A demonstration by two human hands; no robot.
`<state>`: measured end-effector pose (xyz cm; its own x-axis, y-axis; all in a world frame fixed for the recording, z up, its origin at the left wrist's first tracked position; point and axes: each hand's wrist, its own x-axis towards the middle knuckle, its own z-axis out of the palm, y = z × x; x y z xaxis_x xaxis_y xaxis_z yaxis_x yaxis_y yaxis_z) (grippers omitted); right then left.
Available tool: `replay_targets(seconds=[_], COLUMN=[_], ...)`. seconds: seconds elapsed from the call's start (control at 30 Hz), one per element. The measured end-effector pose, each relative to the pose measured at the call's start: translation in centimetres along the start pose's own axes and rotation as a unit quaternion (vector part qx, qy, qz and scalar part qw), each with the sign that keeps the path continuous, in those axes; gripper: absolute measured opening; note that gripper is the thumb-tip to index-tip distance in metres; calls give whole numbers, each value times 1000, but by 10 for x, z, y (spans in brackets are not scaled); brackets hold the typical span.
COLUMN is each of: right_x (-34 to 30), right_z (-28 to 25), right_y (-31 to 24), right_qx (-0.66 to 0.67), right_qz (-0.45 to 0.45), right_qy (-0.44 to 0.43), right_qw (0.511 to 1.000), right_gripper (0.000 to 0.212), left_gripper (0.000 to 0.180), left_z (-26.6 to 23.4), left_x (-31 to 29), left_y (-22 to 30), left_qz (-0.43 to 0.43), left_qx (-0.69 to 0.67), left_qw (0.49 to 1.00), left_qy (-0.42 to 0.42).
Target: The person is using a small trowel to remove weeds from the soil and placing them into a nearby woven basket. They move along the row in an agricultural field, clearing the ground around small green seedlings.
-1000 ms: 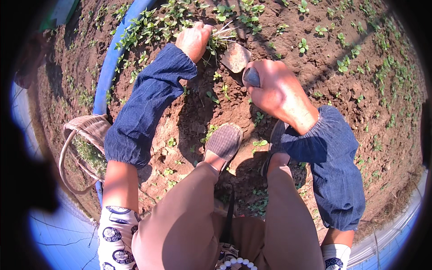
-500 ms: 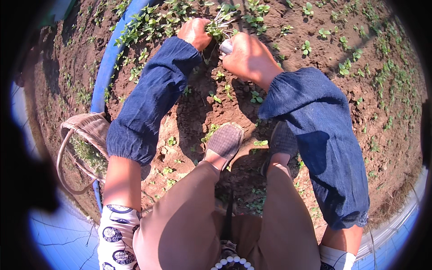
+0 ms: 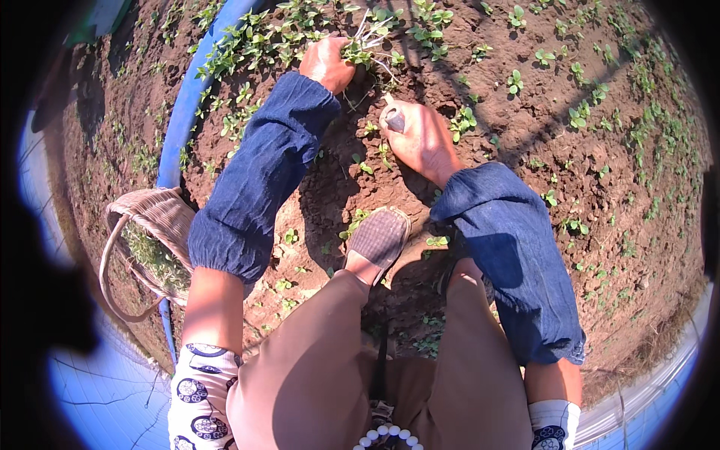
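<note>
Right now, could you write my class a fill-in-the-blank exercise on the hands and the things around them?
1. The right hand grips a small tool with a rounded dark end by its ____.
2. The left hand holds a bunch of pale-stranded leafy plants whose leaves are ____.
3. The brown woven wicker basket is on the person's ____ side.
4. Of the long, curved blue pipe and the basket, the one containing greenery is the ____.

Missing words: handle; green; left; basket.

Green plants (image 3: 358, 54), blue sleeves (image 3: 270, 161), seemingly checked shoe (image 3: 380, 235)
</note>
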<state>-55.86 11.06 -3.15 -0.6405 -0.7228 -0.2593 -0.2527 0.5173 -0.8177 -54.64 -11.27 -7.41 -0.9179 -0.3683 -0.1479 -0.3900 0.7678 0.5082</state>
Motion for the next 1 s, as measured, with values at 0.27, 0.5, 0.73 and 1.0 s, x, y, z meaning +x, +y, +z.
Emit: replay_targets(seconds=[0.27, 0.5, 0.73, 1.0], right_x=[-3, -15, -18, -48], right_z=[16, -12, -31, -94], right_y=[44, 14, -18, -82], right_qx=[-59, -193, -102, -122], right_qz=[-174, -143, -34, -77], right_qy=[139, 67, 7, -30], right_qw=[973, 969, 994, 989], right_gripper=[29, 28, 21, 17], left_gripper=[21, 25, 34, 28], left_z=[-8, -33, 13, -33], left_x=[-14, -57, -75, -86], left_y=[-3, 9, 40, -4], left_qz=[-59, 6, 43, -79], left_qx=[-282, -227, 24, -324], left_qw=[957, 973, 999, 929], left_qy=[21, -48, -19, 162])
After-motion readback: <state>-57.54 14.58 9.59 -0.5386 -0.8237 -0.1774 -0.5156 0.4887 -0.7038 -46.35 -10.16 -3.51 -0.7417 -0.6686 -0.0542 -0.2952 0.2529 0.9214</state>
